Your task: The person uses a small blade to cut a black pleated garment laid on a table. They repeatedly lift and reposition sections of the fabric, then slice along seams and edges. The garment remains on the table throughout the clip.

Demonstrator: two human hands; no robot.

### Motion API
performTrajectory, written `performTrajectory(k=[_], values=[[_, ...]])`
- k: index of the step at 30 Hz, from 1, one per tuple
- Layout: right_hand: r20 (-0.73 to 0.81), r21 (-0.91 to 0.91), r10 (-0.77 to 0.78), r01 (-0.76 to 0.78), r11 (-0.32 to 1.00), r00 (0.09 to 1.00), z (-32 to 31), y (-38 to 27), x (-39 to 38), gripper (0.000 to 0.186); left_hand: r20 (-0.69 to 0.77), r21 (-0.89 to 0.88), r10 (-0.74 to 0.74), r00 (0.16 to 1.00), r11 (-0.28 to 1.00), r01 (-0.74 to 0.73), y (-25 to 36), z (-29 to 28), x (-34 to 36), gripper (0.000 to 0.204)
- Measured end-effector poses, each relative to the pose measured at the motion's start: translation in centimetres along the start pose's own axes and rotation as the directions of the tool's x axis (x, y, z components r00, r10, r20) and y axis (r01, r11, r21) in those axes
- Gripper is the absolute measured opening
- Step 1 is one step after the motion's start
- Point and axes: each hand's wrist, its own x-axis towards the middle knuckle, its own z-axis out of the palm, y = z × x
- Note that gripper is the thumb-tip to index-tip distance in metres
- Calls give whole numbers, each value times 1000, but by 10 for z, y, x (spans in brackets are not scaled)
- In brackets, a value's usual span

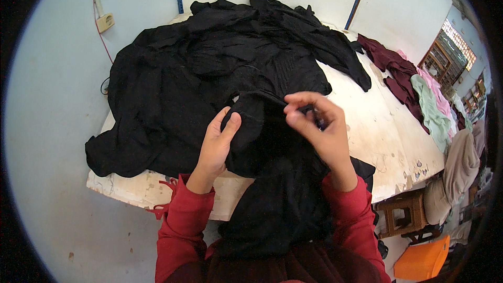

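A black garment (257, 120) is lifted between my hands, its lower part draping down over my lap. My left hand (216, 144) pinches it between thumb and fingers at its left edge. At the upper right edge, my right hand (319, 126) grips the fabric with thumb and fingertips, slightly blurred. Something small and dark shows inside the curled right fingers; its kind is hidden. Behind the hands, a large heap of black cloth (178, 68) covers much of the table, and it cannot be told where the held piece ends and the heap begins.
The pale worn table (387, 141) has peeling spots and loose threads. Along its right side lie maroon cloth (387, 60) and light green cloth (432, 102). A brown stool (403, 212) and an orange object (422, 259) stand at lower right. A wall socket (105, 22) is at left.
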Motion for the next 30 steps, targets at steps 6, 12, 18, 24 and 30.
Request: performTrajectory(k=[6,12,18,24,30], values=[[110,-125,-166,179,976,980,6,11,-10,35,60,-21,31,998,999,-30,-1,5,-1,41],[41,-159,-269,272,949,962,27,20,-4,25,195,277,267,944,908,-314,-4,3,-4,18],[-27,-375,-606,554,743,795,40,40,1,20,73,319,446,892,837,-445,-11,9,-13,18],[39,-555,-779,662,504,626,55,52,4,20,-58,262,367,928,903,-341,-1,29,-18,22],[25,-565,-828,691,451,561,61,55,2,19,-137,-2,288,948,957,-291,-5,14,-13,30]])
